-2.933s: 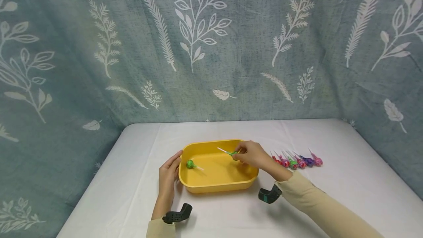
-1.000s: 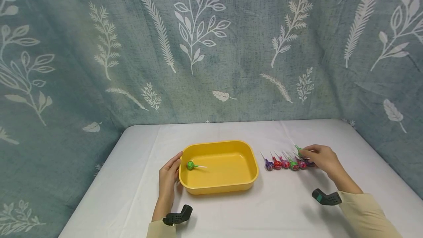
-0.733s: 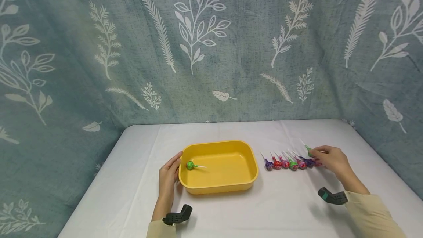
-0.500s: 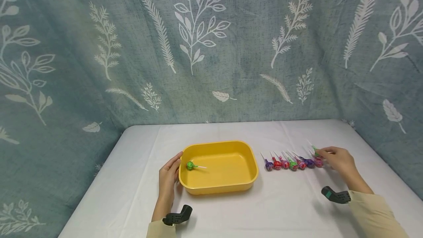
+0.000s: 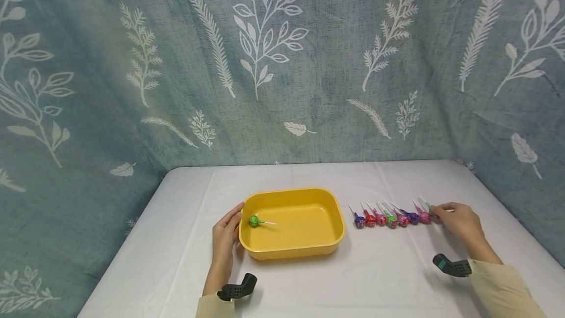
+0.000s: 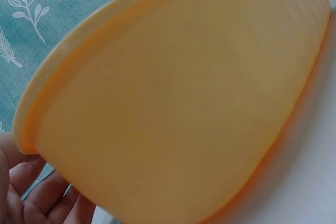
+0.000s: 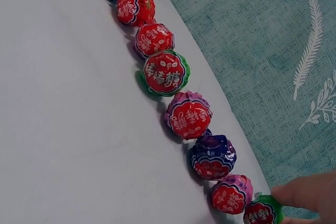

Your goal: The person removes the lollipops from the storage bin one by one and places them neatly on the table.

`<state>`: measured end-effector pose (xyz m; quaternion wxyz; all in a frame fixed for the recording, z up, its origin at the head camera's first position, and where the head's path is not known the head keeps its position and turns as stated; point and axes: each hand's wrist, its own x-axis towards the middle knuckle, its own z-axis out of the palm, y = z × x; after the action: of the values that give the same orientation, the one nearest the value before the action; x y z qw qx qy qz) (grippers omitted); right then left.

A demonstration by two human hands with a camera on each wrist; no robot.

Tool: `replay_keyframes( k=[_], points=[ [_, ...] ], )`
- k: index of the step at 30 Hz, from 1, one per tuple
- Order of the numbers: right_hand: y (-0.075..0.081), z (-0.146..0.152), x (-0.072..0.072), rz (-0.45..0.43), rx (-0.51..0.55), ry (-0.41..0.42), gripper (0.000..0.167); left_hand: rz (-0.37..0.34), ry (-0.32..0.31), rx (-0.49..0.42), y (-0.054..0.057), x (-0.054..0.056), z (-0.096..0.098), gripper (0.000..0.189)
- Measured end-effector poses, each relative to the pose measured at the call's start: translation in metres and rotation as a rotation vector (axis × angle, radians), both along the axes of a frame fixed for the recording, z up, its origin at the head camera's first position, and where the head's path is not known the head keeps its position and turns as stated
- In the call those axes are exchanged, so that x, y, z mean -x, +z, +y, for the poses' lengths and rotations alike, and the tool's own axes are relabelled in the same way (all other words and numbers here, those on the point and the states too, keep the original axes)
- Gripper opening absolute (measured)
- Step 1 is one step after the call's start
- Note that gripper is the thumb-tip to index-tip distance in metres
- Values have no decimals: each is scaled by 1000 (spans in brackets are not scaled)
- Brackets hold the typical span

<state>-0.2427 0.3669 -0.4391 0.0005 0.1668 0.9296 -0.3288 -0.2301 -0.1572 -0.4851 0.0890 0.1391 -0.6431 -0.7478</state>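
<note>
In the head view my left hand (image 5: 224,240) rests against the left end of a yellow plastic tray (image 5: 291,252), its fingers along the outer wall; the left wrist view shows fingers at the tray's rim. Inside the tray lies one green-wrapped lollipop (image 5: 254,221), stick pointing right. My right hand (image 5: 461,221) pinches another green lollipop (image 7: 264,211) at the right end of a row on the table, beside a pink lollipop (image 7: 231,194). Leftward from there run a purple lollipop (image 7: 213,157), a pink lollipop (image 7: 188,116) and a green lollipop (image 7: 166,73).
The row's left part holds a pink-red lollipop (image 7: 154,40), a red lollipop (image 7: 135,9) and a purple lollipop (image 5: 359,221), nearest the tray. A white cloth covers the table (image 5: 335,288). A green leaf-patterned curtain (image 5: 326,126) hangs behind.
My right hand has carried a green lollipop from the tray rightward, past the other lollipops, and down to the row's right end. A purple lollipop shows at the left end. My left hand stays put.
</note>
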Motion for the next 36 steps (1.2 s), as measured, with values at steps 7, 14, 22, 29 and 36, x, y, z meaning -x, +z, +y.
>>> replay_keyframes(
  k=[7,14,22,29,36],
  points=[
    [-2,2,-3,8,-61,20,60,-2,-1,-7,1,0,0,33],
    [-4,0,-5,-17,-59,9,59,6,-4,-8,2,-1,0,34],
    [-3,1,-5,-10,-65,15,61,-2,-1,-8,2,-1,0,34],
    [0,6,-3,-15,-64,37,61,-8,0,-7,3,-1,0,34],
    [-17,15,14,11,-54,41,68,-11,2,-7,2,0,0,34]
  ],
)
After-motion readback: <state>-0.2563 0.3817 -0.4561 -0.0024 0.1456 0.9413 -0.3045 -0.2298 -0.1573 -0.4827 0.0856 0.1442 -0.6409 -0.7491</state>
